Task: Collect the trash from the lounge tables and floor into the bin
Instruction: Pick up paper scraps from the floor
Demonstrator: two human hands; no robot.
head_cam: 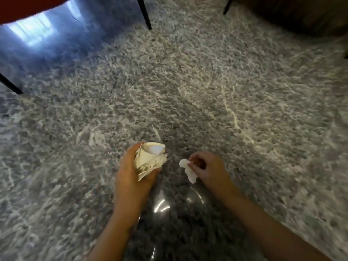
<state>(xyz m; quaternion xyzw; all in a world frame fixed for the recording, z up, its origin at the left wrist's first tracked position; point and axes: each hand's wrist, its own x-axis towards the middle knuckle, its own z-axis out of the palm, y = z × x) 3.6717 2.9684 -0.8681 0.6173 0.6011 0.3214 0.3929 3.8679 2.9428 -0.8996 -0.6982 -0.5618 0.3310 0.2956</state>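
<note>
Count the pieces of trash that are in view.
2: a paper wad in the left hand, and a tissue pinched by the right hand. The wad may hide more pieces.

A mottled grey shag rug (207,87) fills the frame; thin black furniture legs (146,16) stand on it along the top edge.

Your left hand (130,172) wraps the near side of the crumpled cream paper (150,157), so you cannot tell whether it is a cup or folded sheets. The fingers of your right hand (209,166) hide the upper end of the white tissue (189,172). Beneath your wrists a clear, glinting shape (162,206) is too faint to name. The red furniture (28,6) and the dark brown furniture (301,16) are cut off by the top edge, and the rug (244,91) smears into blur at the sides.
</note>
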